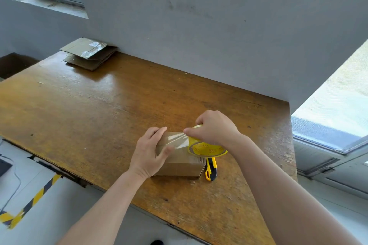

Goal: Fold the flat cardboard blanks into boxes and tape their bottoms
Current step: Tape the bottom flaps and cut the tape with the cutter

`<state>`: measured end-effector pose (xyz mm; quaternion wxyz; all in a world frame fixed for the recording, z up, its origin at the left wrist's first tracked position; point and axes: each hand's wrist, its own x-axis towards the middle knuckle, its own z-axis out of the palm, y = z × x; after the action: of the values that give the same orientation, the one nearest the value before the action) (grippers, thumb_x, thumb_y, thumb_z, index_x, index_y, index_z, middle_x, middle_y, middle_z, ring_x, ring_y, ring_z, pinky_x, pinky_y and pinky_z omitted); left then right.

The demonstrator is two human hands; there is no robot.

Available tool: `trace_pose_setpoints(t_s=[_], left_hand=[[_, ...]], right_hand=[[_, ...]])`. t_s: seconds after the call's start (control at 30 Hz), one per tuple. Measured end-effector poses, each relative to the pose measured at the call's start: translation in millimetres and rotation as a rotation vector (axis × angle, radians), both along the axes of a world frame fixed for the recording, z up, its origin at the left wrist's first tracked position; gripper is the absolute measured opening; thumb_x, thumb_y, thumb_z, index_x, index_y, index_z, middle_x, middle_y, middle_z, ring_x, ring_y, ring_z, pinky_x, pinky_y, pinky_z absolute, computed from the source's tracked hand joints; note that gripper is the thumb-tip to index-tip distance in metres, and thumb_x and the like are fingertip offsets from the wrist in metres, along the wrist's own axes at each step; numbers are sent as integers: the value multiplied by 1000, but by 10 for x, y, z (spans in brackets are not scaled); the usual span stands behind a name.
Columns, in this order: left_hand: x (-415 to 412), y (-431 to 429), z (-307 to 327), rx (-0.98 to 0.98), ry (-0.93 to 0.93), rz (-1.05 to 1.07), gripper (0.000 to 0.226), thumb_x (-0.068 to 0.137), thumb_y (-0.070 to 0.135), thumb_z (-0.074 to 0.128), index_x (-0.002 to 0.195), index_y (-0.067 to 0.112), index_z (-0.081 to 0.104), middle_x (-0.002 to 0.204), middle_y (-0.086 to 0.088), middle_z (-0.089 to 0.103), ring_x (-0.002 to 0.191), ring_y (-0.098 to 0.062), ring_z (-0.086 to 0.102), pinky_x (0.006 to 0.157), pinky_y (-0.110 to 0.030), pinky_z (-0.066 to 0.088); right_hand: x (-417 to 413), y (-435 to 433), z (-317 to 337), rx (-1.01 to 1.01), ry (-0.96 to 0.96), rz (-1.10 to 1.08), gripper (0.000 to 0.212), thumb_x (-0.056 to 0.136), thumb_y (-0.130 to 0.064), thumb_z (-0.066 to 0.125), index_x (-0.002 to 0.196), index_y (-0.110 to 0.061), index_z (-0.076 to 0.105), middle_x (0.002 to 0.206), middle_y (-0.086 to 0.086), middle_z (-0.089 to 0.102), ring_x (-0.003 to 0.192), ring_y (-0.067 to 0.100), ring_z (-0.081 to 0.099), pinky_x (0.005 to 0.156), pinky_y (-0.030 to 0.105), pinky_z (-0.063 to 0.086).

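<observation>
Near the front right part of the wooden table (99, 115) a small cardboard box (179, 165) lies closed side up, one long side facing the person. The left hand (150, 151) lies over its left end, fingers laid fairly straight across the top and thumb spread toward the middle, pressing it down. The right hand (215, 129) hangs over the box's right end with its fingers curled round a roll of tape (207, 148), a clear roll on a yellow core with printed lettering. A strip of clear tape (179, 140) runs from the roll leftward across the box top toward the left hand's fingers, shiny and slightly wrinkled. Whether its end is stuck down cannot be told.

Just right of the box, touching or nearly touching its corner, a yellow and black utility knife (211, 169) lies on the table, partly under the roll.

At the far left corner, against the grey wall (199, 16), a small stack of flat cardboard blanks (89, 53) lies, the top one bearing patches of clear tape. A window (328, 125) stands open to the right, and yellow and black striped floor marking (35, 199) shows at lower left.
</observation>
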<state>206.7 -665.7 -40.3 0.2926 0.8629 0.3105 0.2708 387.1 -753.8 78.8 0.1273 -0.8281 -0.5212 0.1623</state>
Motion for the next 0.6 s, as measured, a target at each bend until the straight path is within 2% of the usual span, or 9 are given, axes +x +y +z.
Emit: trace_pose_setpoints(t_s=[0.1,0.2,0.33,0.47,0.53,0.6], left_hand=[[-44,40,12,136,188,-85,115,66,92,32,143,6,41,123,-5,45,111,-18,45,100,-38,35],[-46,90,26,236,320,-117,121,53,94,46,140,10,42,125,-3,42,117,-19,43,105,-41,33],[-26,109,40,267,312,-102,110,53,89,56,131,12,49,119,2,46,111,-16,46,100,-37,36],[-24,102,42,266,288,-101,106,54,89,55,129,14,50,118,4,47,108,-14,47,97,-35,36],[-23,101,42,260,282,-105,105,54,89,55,128,16,50,118,5,47,108,-13,47,97,-34,36],[-23,102,42,255,282,-109,104,53,89,55,128,17,49,118,6,46,108,-12,47,98,-34,36]], right_hand=[[-2,16,5,-8,-5,2,48,83,-56,62,51,-26,41,52,-10,43,51,7,43,43,21,28],[13,23,1,-9,-5,15,48,82,-58,61,51,-26,42,51,-9,42,50,7,42,43,22,27],[83,-14,3,-13,28,86,53,79,-69,59,55,-23,50,52,-9,46,50,8,45,47,23,31],[266,-126,21,34,312,92,55,79,-65,65,57,-15,54,53,-4,42,52,11,42,53,29,33],[284,-165,-5,68,306,81,55,77,-63,68,54,-16,50,50,-6,38,48,10,38,50,27,30],[260,-170,-30,86,217,70,56,76,-64,68,50,-19,46,47,-8,37,45,9,37,48,27,29]])
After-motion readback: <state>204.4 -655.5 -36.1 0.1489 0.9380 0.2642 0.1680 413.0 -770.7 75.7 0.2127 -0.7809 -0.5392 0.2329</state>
